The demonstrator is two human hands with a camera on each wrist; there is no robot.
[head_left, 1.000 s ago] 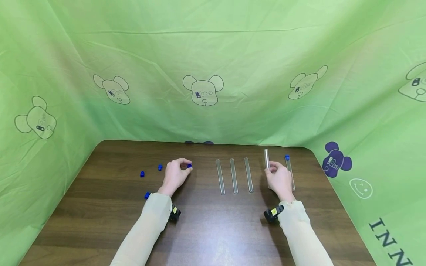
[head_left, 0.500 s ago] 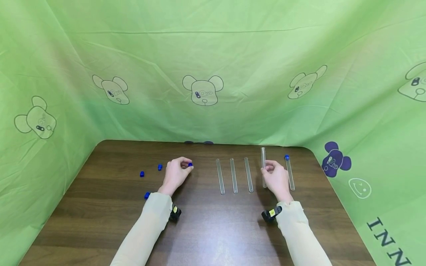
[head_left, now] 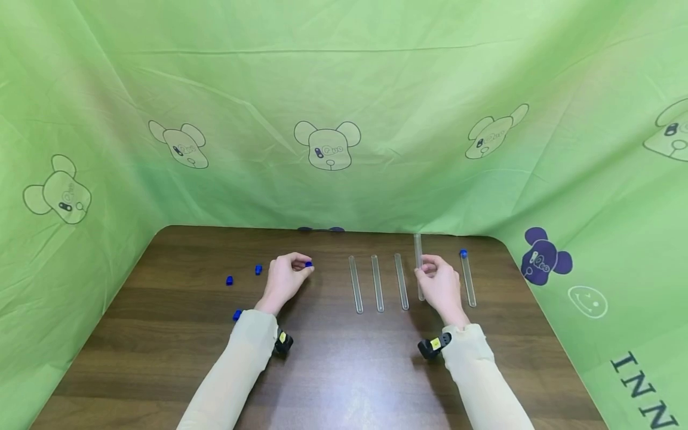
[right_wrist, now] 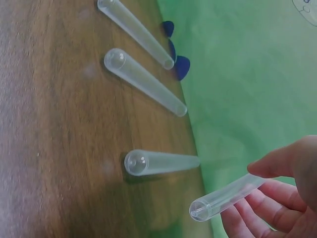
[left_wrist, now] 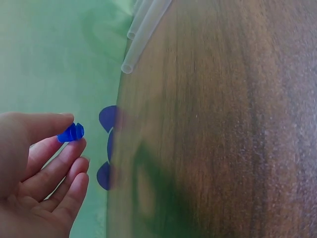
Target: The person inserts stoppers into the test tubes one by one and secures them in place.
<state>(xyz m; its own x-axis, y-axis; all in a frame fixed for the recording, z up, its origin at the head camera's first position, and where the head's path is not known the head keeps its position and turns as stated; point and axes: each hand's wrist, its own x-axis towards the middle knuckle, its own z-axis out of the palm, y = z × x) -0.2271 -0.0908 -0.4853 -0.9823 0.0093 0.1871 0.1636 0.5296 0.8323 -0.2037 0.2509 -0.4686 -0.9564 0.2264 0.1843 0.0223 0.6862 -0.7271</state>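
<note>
Between thumb and fingertips, my left hand (head_left: 282, 282) pinches a small blue cap (left_wrist: 72, 132), held up off the wooden table. My right hand (head_left: 442, 285) grips a clear test tube (head_left: 418, 263) by its side; in the right wrist view the tube's rounded end (right_wrist: 200, 210) points away from the fingers. The held tube has no cap on it. Just left of that hand lie three uncapped test tubes in a row, the nearest test tube (head_left: 401, 282) being closest to it. A test tube with a blue cap (head_left: 463, 254) lies to its right.
Two loose blue caps, one cap (head_left: 229, 280) and another cap (head_left: 258, 270), lie left of my left hand. A third cap (head_left: 237, 315) sits by the left sleeve, partly covered. Green printed cloth (head_left: 330, 197) stands behind the table (head_left: 177, 334) and along its sides.
My right hand has moved left with the test tube, closer to the tubes lying in the row. The left hand with the cap has barely shifted.
</note>
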